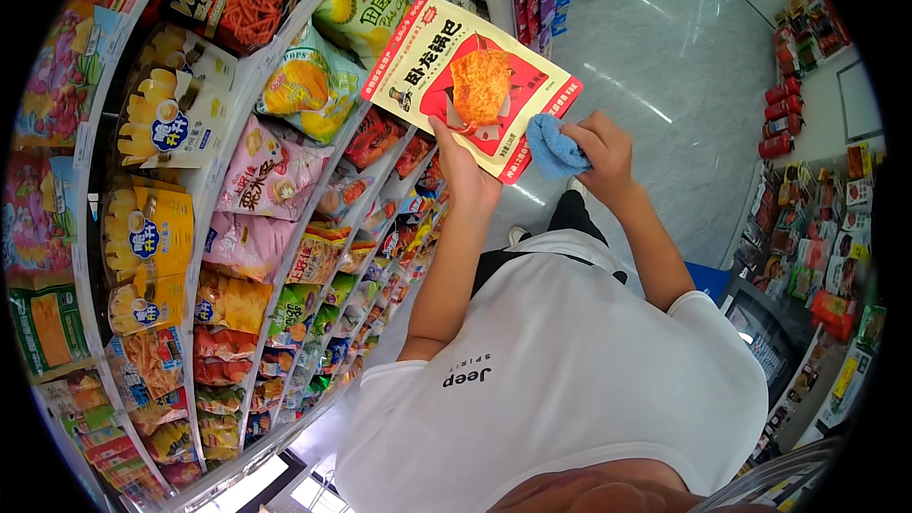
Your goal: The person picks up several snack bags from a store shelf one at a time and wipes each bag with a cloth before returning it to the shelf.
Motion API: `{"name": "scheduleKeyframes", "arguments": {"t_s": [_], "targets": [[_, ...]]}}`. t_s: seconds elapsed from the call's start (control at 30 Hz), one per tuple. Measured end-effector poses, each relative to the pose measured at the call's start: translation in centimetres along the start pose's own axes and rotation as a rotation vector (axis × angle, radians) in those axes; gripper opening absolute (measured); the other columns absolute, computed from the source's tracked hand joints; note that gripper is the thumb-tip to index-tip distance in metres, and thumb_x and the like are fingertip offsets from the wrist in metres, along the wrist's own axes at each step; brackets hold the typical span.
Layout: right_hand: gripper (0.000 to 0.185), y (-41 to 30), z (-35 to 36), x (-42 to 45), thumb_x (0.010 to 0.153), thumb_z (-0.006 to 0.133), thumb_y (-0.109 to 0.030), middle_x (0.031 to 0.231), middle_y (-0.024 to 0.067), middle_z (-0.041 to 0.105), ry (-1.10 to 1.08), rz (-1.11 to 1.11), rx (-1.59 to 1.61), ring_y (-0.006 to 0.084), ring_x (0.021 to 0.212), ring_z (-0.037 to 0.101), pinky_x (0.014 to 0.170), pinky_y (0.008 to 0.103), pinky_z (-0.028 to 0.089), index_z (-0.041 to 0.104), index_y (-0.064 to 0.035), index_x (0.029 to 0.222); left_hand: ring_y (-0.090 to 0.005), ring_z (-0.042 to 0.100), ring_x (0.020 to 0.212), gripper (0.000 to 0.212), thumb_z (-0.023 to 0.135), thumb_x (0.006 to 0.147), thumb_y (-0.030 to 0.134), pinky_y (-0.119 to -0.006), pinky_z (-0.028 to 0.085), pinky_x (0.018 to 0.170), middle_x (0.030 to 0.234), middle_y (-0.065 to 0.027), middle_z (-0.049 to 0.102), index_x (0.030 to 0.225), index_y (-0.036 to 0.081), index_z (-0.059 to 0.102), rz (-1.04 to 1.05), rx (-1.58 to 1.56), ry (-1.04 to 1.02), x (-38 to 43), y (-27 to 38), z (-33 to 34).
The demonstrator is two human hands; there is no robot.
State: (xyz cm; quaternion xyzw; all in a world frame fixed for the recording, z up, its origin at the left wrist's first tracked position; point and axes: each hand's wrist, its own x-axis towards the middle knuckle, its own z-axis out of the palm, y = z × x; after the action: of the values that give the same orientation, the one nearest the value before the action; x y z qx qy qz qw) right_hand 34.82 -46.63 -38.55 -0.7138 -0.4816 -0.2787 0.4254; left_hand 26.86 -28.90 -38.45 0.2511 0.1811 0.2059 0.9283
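Observation:
My left hand (pixel 467 169) grips the lower edge of a cream and red snack pouch (pixel 427 71), its thumb lying on the printed front. A golden rice-crust piece is pictured in the middle of the pouch, with writing around it. In my right hand (pixel 604 157) is a bunched blue cloth (pixel 554 148), which lies against the pouch's right end. The pouch is tilted, its front facing up towards me, in front of the snack shelves. My left fingers are mostly hidden behind it.
Tiered shelves (pixel 206 228) packed with bagged snacks rise on my left. Grey tiled floor (pixel 641 35) stretches ahead and to the right. Beyond it stand a rack of small packets (pixel 812 249) and several red cylinders (pixel 782 118). A dark monitor (pixel 759 335) is close by my right side.

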Motion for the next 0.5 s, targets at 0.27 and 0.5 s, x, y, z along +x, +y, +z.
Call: {"name": "scheduleKeyframes", "arguments": {"t_s": [0.27, 0.5], "targets": [[0.036, 2.4, -1.6, 0.0, 0.061, 0.077, -0.004, 0.080, 0.0086, 0.060, 0.112, 0.182, -0.138, 0.0262, 0.066, 0.060, 0.055, 0.0337, 0.048, 0.068, -0.0065, 0.095, -0.0291, 0.047, 0.131, 0.062, 0.026, 0.103, 0.053, -0.047, 0.043, 0.106, 0.147, -0.0108, 0.040, 0.148, 0.010, 0.028, 0.095, 0.045, 0.003, -0.3, -0.2, 0.2], [0.040, -0.2, -0.1, 1.7, 0.059, 0.081, -0.012, 0.082, 0.0086, 0.059, -0.085, 0.068, 0.008, 0.0261, 0.072, 0.062, 0.060, 0.0357, 0.049, 0.067, -0.0064, 0.096, -0.0236, 0.052, 0.123, 0.064, 0.032, 0.103, 0.053, -0.038, 0.047, 0.100, 0.139, -0.0144, 0.045, 0.143, 0.003, 0.031, 0.178, 0.154, 0.060, -0.2, -1.1, 0.3]]}}
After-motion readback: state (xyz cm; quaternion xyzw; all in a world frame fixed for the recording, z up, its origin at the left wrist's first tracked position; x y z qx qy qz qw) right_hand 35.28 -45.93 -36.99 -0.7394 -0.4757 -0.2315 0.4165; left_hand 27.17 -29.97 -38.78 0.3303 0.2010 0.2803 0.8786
